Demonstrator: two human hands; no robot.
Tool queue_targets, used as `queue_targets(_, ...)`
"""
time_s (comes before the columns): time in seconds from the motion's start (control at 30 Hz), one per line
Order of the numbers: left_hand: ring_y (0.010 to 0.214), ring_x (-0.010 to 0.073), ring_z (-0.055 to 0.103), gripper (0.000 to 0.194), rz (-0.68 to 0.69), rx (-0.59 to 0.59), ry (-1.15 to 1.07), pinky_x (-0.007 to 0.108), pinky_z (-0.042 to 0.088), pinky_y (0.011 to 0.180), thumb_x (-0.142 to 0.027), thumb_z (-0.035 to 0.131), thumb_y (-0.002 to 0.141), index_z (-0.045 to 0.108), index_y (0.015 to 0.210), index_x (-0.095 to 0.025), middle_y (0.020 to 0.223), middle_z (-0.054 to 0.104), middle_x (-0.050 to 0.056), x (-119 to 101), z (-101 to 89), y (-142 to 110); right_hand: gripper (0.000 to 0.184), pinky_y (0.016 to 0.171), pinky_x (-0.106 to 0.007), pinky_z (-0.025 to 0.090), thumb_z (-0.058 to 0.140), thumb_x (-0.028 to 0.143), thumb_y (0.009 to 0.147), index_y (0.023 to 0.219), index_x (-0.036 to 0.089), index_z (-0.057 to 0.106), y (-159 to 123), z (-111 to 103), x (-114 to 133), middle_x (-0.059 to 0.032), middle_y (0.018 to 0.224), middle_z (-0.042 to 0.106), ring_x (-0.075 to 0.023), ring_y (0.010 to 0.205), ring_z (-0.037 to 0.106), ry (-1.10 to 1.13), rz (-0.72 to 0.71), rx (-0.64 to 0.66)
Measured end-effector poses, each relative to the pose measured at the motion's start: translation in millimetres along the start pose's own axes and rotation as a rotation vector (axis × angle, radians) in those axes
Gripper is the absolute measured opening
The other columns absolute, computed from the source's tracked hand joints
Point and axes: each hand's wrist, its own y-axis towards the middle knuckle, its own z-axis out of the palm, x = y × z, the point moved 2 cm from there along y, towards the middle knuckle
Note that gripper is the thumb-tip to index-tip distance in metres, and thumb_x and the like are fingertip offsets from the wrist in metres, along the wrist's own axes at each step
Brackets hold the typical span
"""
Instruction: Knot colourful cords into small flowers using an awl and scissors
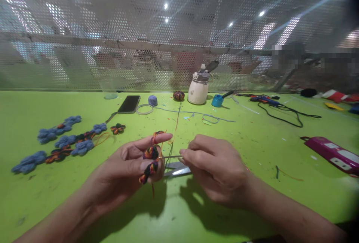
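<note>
My left hand (131, 160) pinches a small crochet piece (150, 164) in dark, orange and purple yarn, with a strand looped over the raised index finger. In my right hand (215, 164), closed, is a thin metal crochet hook (171, 157), its tip at the piece. From there the yarn (177, 123) runs back to a multicoloured yarn ball (178, 95). Beneath the hands lie scissors (177, 169), their blades showing and handles hidden behind my right hand. Off to the left are blue crochet flowers (82, 147) joined with dark-orange ones, and a single dark-orange flower (117, 128).
On the green table (252, 213) stand a white bottle (198, 89), a blue pot (217, 100) and a blue yarn ball (152, 100). A phone (129, 104) lies back left. Rightward are a corded glue gun (265, 100) and a purple power strip (333, 155). A perforated screen (126, 55) borders the back.
</note>
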Motion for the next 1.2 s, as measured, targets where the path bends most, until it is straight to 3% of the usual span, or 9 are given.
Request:
queue_targets(0.2, 0.060, 0.0096, 0.054, 0.056, 0.013, -0.044, 0.006, 0.022, 0.043, 0.065, -0.016, 0.076, 0.060, 0.065, 0.115, -0.016, 0.069, 0.065, 0.003, 0, -3.0, -1, 0.016, 0.052, -0.028, 0.026, 0.051, 0.002, 0.075, 0.076, 0.009, 0.065, 1, -3, 1, -0.0042, 0.065, 0.049, -0.0127, 0.059, 0.038, -0.052, 0.004, 0.047)
queue_targets(0.47, 0.062, 0.0089, 0.059, 0.041, -0.008, -0.078, 0.046, 0.018, 0.045, 0.064, -0.015, 0.076, 0.060, 0.071, 0.100, -0.018, 0.074, 0.067, 0.003, -3, -3.6, 0, 0.010, 0.052, -0.024, 0.030, 0.052, 0.006, 0.082, 0.077, 0.009, 0.061, 3, -4, -2, -0.0011, 0.063, 0.051, -0.0084, 0.056, 0.040, 0.283, 0.124, 0.037)
queue_targets(0.63, 0.064, 0.0089, 0.056, 0.026, 0.029, -0.072, 0.127, 0.018, 0.043, 0.063, -0.015, 0.075, 0.061, 0.072, 0.086, -0.019, 0.071, 0.064, 0.001, -2, -8.2, 1, 0.011, 0.049, -0.019, 0.032, 0.058, 0.016, 0.082, 0.072, 0.012, 0.060, 4, 3, -7, 0.0015, 0.059, 0.051, -0.0063, 0.053, 0.042, 0.663, 0.432, 0.105)
queue_targets(0.73, 0.063, 0.0086, 0.053, 0.020, 0.068, -0.027, 0.162, 0.018, 0.041, 0.061, -0.017, 0.075, 0.063, 0.070, 0.082, -0.018, 0.071, 0.061, 0.000, -1, -9.1, 3, 0.016, 0.043, -0.018, 0.028, 0.061, 0.025, 0.082, 0.071, 0.014, 0.056, 0, 16, -11, 0.0032, 0.055, 0.050, -0.0051, 0.047, 0.038, 0.990, 0.666, 0.136)
queue_targets(0.83, 0.063, 0.0084, 0.050, 0.015, 0.107, -0.016, 0.179, 0.018, 0.039, 0.060, -0.019, 0.075, 0.065, 0.067, 0.077, -0.018, 0.069, 0.057, -0.001, 0, -8.9, 4, 0.021, 0.038, -0.017, 0.024, 0.062, 0.032, 0.082, 0.073, 0.015, 0.053, -4, 26, -12, 0.0038, 0.054, 0.052, -0.0039, 0.041, 0.035, 1.202, 0.803, 0.127)
queue_targets(1.07, 0.064, 0.0093, 0.050, 0.015, 0.108, -0.074, 0.212, 0.019, 0.039, 0.060, -0.013, 0.072, 0.067, 0.058, 0.073, -0.017, 0.068, 0.053, -0.002, 2, -7.5, 7, 0.021, 0.037, -0.015, 0.027, 0.062, 0.032, 0.082, 0.075, 0.014, 0.054, -3, 31, -10, 0.0039, 0.055, 0.054, -0.0028, 0.039, 0.038, 1.222, 0.873, 0.079)
queue_targets(1.2, 0.061, 0.0099, 0.052, 0.030, 0.096, -0.121, 0.264, 0.020, 0.039, 0.056, -0.014, 0.076, 0.063, 0.063, 0.090, -0.020, 0.069, 0.057, -0.002, 1, -7.5, 9, 0.021, 0.038, -0.016, 0.029, 0.061, 0.033, 0.082, 0.075, 0.014, 0.054, -2, 28, -10, 0.0039, 0.054, 0.053, -0.0030, 0.039, 0.038, 1.159, 0.865, 0.074)
